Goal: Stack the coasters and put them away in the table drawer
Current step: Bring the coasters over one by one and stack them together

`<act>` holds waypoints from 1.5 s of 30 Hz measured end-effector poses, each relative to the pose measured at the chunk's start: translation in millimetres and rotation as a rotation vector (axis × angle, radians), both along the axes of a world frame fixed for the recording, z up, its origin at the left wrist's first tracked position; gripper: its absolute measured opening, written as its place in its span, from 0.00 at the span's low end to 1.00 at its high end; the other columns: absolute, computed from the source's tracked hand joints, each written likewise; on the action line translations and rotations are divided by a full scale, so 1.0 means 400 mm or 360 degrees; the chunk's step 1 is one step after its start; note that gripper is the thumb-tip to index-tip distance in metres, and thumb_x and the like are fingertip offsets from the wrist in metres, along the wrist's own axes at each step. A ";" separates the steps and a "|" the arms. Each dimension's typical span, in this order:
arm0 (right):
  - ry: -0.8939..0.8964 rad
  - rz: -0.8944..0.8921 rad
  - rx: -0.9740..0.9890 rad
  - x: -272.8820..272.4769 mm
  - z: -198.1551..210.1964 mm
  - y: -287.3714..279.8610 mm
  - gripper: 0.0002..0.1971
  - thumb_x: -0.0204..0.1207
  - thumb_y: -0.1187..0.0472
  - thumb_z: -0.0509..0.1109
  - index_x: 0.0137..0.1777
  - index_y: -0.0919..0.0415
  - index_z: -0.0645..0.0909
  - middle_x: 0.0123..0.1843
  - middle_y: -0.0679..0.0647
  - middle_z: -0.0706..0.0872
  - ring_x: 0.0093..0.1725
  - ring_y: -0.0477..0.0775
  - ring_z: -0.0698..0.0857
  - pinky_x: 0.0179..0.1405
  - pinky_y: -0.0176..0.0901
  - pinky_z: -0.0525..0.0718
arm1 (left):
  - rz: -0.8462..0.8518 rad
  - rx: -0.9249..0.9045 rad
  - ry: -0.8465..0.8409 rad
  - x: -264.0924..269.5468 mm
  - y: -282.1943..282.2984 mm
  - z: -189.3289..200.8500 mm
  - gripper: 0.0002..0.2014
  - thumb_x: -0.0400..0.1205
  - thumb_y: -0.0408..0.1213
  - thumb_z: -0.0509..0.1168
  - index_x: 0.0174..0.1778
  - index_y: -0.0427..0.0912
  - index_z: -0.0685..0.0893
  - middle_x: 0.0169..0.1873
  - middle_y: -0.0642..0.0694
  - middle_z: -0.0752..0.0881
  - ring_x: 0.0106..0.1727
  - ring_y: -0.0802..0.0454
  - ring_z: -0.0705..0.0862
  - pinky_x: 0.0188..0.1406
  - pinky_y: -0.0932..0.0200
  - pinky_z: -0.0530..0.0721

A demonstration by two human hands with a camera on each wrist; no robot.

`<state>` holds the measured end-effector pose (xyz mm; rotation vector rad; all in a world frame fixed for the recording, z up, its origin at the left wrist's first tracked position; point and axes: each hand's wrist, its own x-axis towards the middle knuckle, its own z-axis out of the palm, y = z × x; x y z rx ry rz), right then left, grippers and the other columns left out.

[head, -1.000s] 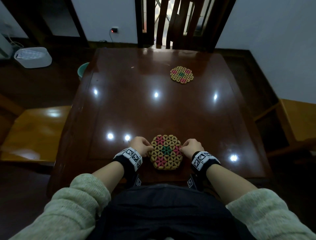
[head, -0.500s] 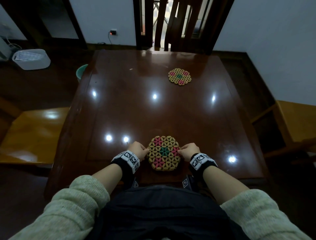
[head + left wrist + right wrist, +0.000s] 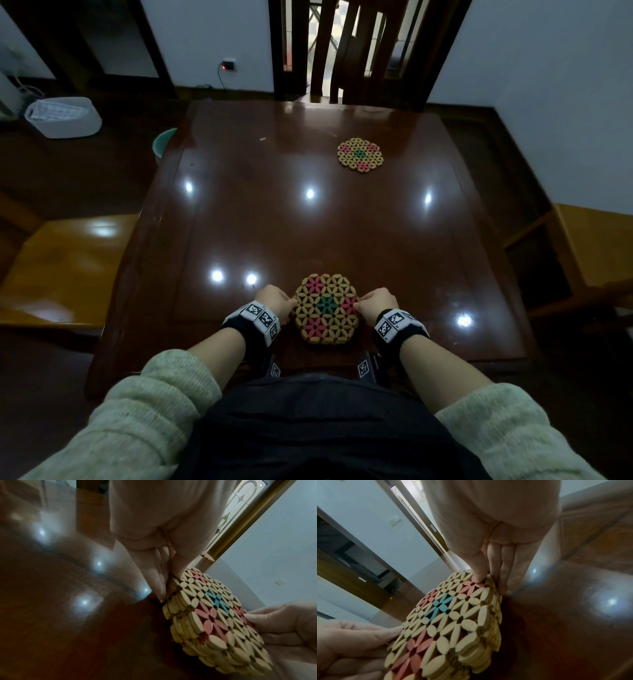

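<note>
Both hands [image 3: 276, 303] [image 3: 378, 303] still grip coaster stack [image 3: 326, 308]

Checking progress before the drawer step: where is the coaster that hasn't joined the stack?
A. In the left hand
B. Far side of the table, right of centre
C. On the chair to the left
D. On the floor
B: the lone coaster lies flat on the far table, while both hands grip the near stack.

White bin [image 3: 63, 116], wooden chairs [image 3: 359, 51].
</note>
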<state>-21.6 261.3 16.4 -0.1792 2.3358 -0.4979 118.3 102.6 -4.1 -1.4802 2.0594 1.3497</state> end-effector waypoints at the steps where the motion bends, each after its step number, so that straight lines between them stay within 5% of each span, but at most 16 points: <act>1: 0.0011 0.0011 0.0014 0.000 0.002 -0.002 0.14 0.76 0.57 0.74 0.60 0.61 0.88 0.58 0.59 0.90 0.55 0.57 0.89 0.49 0.43 0.87 | 0.0009 0.0004 0.0002 -0.001 0.000 -0.002 0.11 0.80 0.40 0.69 0.50 0.36 0.90 0.43 0.40 0.91 0.45 0.45 0.92 0.49 0.49 0.91; 19: 0.0038 -0.0044 0.0110 0.000 -0.008 -0.031 0.11 0.76 0.63 0.72 0.55 0.67 0.89 0.53 0.60 0.91 0.53 0.59 0.90 0.56 0.50 0.89 | -0.0117 0.0018 -0.0123 -0.020 -0.031 -0.011 0.12 0.79 0.40 0.71 0.53 0.36 0.87 0.50 0.40 0.90 0.50 0.47 0.90 0.55 0.50 0.89; 28: -0.0039 0.0005 0.0201 -0.011 0.004 -0.043 0.13 0.79 0.62 0.70 0.61 0.66 0.84 0.62 0.60 0.87 0.61 0.59 0.86 0.54 0.44 0.84 | -0.0635 -0.0244 -0.0177 -0.032 -0.078 0.004 0.19 0.79 0.49 0.68 0.62 0.44 0.82 0.60 0.46 0.86 0.61 0.48 0.84 0.58 0.55 0.83; 31: -0.0014 0.0128 0.0227 -0.013 0.008 -0.049 0.17 0.78 0.62 0.68 0.67 0.64 0.80 0.65 0.60 0.85 0.63 0.60 0.84 0.59 0.48 0.84 | -0.0679 -0.0236 -0.0107 -0.066 -0.100 0.022 0.16 0.81 0.46 0.64 0.62 0.45 0.83 0.60 0.47 0.86 0.61 0.49 0.83 0.53 0.58 0.80; 35: -0.0064 0.0285 0.0220 -0.054 0.020 -0.056 0.25 0.79 0.60 0.66 0.76 0.60 0.70 0.72 0.59 0.78 0.67 0.58 0.81 0.56 0.45 0.82 | -0.0652 -0.0236 -0.0020 -0.131 -0.116 0.048 0.15 0.82 0.42 0.63 0.63 0.44 0.84 0.61 0.46 0.86 0.62 0.48 0.83 0.61 0.55 0.82; 45: -0.0018 0.0297 -0.0017 -0.327 0.042 -0.161 0.22 0.81 0.57 0.66 0.74 0.59 0.72 0.73 0.57 0.78 0.71 0.58 0.78 0.68 0.49 0.78 | -0.0509 -0.0246 0.0145 -0.399 -0.185 0.085 0.14 0.82 0.41 0.61 0.61 0.44 0.85 0.59 0.45 0.87 0.61 0.47 0.84 0.59 0.54 0.81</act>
